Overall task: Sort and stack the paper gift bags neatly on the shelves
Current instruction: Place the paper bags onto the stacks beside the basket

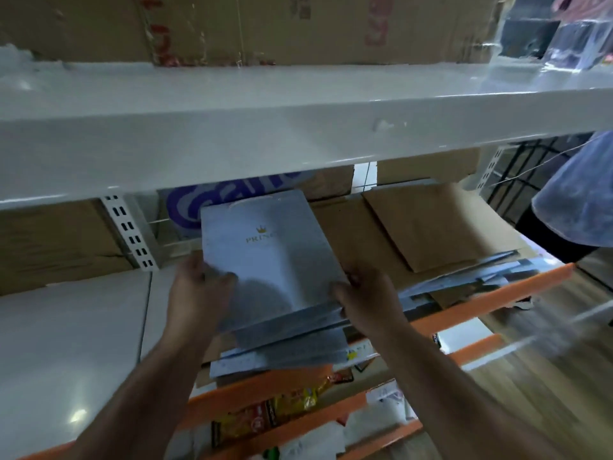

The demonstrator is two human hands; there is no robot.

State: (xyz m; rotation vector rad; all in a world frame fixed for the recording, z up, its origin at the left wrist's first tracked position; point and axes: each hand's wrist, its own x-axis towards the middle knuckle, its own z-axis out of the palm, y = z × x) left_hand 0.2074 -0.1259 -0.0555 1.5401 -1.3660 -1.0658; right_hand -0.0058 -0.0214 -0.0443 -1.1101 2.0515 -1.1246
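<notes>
A stack of flat grey paper gift bags [265, 260], the top one printed with a gold crown and lettering, lies on the middle shelf with the orange front rail [464, 313]. My left hand [199, 287] grips the stack's left edge, thumb on top. At the stack's right edge my right hand [361, 297] holds it the same way. Lower bags in the pile [292, 353] stick out toward me, fanned unevenly. More grey bags [464, 277] lie scattered to the right, partly under a flat brown paper bag [438, 224].
A white shelf board [298, 127] runs overhead with cardboard boxes [298, 24] on it. Cardboard boxes stand at the back of the middle shelf. Lower orange-railed shelves hold snack packets [265, 416]. A person in a blue top [580, 200] stands at the right.
</notes>
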